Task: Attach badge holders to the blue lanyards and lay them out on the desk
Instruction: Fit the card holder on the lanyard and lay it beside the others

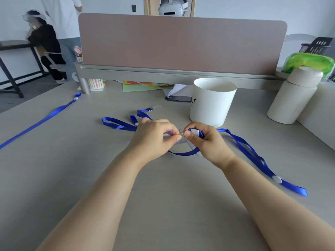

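Note:
My two hands meet over the middle of the desk. My right hand [204, 142] grips the clasp end of a blue lanyard [253, 156], whose ribbon trails off to the right and loops under my wrists. My left hand [154, 138] pinches a clear badge holder [181, 132] against that clasp; the holder is mostly hidden by my fingers. A second blue lanyard [119, 124] lies bunched behind my left hand, its metal clip [149, 109] resting free on the desk. A third blue lanyard [41, 120] lies stretched out straight at the far left.
A white cylindrical tub [212, 102] stands just behind my right hand. A cream bottle [293, 98] stands at the right. A phone [178, 98] and coloured papers [145, 86] lie under the pink desk divider [181, 46]. Other people are at the back left.

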Demonstrator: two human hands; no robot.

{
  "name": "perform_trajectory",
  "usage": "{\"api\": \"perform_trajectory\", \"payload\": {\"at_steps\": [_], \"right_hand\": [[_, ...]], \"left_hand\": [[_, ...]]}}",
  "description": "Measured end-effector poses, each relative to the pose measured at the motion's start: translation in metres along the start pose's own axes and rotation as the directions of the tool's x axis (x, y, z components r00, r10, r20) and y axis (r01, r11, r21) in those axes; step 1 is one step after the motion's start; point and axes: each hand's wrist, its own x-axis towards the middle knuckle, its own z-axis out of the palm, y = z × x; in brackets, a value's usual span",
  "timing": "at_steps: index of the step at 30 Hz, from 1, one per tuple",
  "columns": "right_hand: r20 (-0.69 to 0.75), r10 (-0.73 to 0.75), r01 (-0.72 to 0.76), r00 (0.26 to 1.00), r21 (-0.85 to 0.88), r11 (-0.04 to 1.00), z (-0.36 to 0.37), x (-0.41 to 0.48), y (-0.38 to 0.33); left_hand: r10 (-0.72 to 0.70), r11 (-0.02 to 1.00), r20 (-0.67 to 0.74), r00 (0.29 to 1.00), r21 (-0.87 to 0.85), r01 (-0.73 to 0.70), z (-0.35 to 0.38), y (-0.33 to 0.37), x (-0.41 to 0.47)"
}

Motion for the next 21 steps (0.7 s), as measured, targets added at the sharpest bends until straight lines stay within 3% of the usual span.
{"api": "perform_trajectory", "payload": {"at_steps": [6, 10, 18, 21], "right_hand": [[-0.089, 0.018, -0.007, 0.996, 0.124, 0.992, -0.004, -0.001, -0.007], [-0.109, 0.001, 0.011, 0.994, 0.101, 0.995, -0.007, 0.002, -0.012], [-0.051, -0.025, 0.031, 0.998, 0.108, 0.994, 0.005, 0.024, -0.050], [0.019, -0.030, 0.028, 0.999, 0.112, 0.993, 0.018, 0.033, -0.070]], "left_hand": [[-0.079, 0.994, 0.028, 0.996, -0.075, 0.081, -0.014, -0.005, 0.000], [-0.086, 0.982, 0.029, 0.996, -0.164, 0.089, -0.018, -0.005, 0.000], [-0.124, 0.966, -0.019, 0.992, -0.230, 0.117, -0.052, -0.009, -0.002], [-0.164, 0.973, -0.032, 0.986, -0.168, 0.156, -0.073, -0.014, -0.019]]}}
